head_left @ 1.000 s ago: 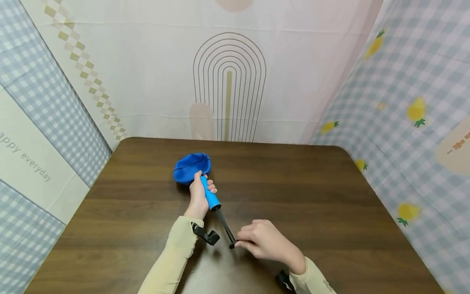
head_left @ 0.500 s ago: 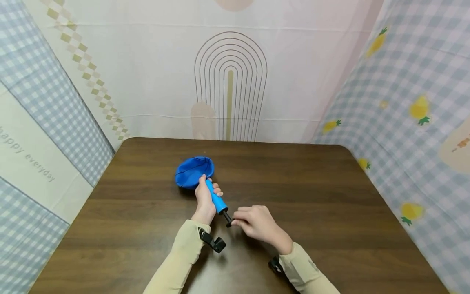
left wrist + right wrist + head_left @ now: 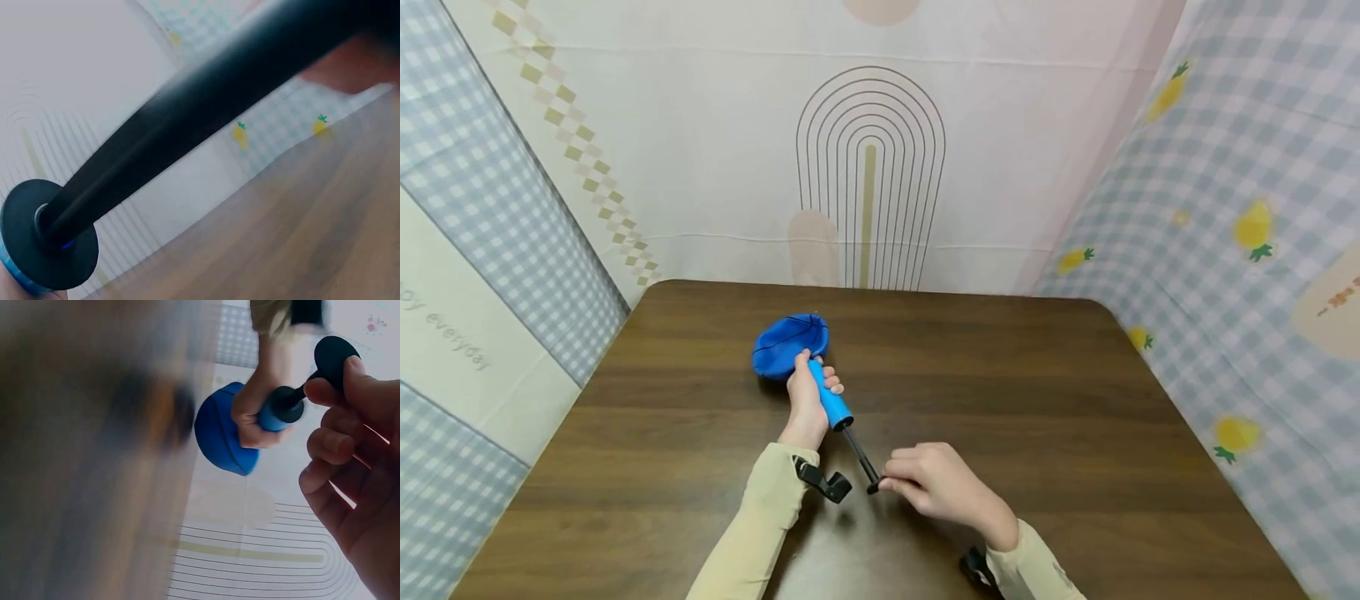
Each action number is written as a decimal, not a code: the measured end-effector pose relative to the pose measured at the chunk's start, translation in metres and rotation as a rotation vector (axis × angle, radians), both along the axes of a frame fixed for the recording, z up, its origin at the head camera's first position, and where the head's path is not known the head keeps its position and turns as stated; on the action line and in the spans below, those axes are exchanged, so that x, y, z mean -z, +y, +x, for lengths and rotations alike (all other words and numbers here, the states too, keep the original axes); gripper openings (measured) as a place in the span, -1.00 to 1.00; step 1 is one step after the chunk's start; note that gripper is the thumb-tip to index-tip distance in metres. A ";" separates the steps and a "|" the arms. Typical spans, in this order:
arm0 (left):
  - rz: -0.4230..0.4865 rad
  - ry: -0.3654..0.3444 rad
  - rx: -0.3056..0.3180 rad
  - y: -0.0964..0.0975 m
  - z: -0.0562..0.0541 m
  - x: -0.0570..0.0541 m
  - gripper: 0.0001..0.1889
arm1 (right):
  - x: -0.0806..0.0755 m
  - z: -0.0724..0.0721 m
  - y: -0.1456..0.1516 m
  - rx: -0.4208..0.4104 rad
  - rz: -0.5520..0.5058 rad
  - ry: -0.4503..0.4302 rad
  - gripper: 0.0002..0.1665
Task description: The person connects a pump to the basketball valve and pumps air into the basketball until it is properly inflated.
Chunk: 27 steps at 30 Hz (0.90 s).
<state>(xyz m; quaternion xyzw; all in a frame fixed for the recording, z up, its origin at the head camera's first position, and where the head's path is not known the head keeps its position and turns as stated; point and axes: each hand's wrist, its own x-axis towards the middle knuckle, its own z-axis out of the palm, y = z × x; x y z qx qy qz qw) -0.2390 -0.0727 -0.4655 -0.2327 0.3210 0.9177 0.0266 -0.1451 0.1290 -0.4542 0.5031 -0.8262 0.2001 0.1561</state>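
A blue hand pump (image 3: 830,398) slants over the table, its black rod (image 3: 861,452) drawn out toward the person. My left hand (image 3: 806,404) grips the blue barrel, thumb along it. At the rod's end, my right hand (image 3: 936,483) pinches the round black handle (image 3: 334,359) between thumb and index finger, the other fingers loosely bent. Just beyond the left hand is a blue, partly caved-in ball (image 3: 790,344) with dark seam lines, at the pump's far end; the joint there is hidden by the hand. The left wrist view shows the rod (image 3: 169,119) large, entering the barrel's black cap (image 3: 50,234).
The brown wooden table (image 3: 1037,400) extends around both hands. A white printed cloth (image 3: 715,150) hangs behind its back edge, with checked cloths (image 3: 1225,275) at the sides. Black camera straps (image 3: 823,479) sit on the wrists.
The right hand pushed the rod into the barrel, then drew it back out toward the person. The left hand and ball shifted slightly right and nearer, then returned.
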 end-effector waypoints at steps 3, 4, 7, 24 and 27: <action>0.010 -0.014 -0.004 -0.005 -0.001 0.000 -0.68 | 0.000 0.009 0.004 -0.022 -0.016 0.055 -0.69; 0.010 -0.017 -0.002 -0.005 -0.001 -0.001 -0.68 | 0.000 0.010 0.004 -0.022 -0.019 0.072 -0.70; 0.008 -0.026 -0.005 -0.004 0.002 -0.002 -0.68 | 0.003 0.008 0.004 0.003 -0.030 0.091 -0.72; -0.003 0.003 0.037 0.004 0.010 -0.001 -0.69 | 0.012 -0.018 -0.018 0.013 -0.049 0.001 -0.86; 0.003 0.004 0.023 -0.001 0.006 -0.001 -0.68 | 0.007 -0.005 -0.010 -0.039 -0.038 0.000 -0.82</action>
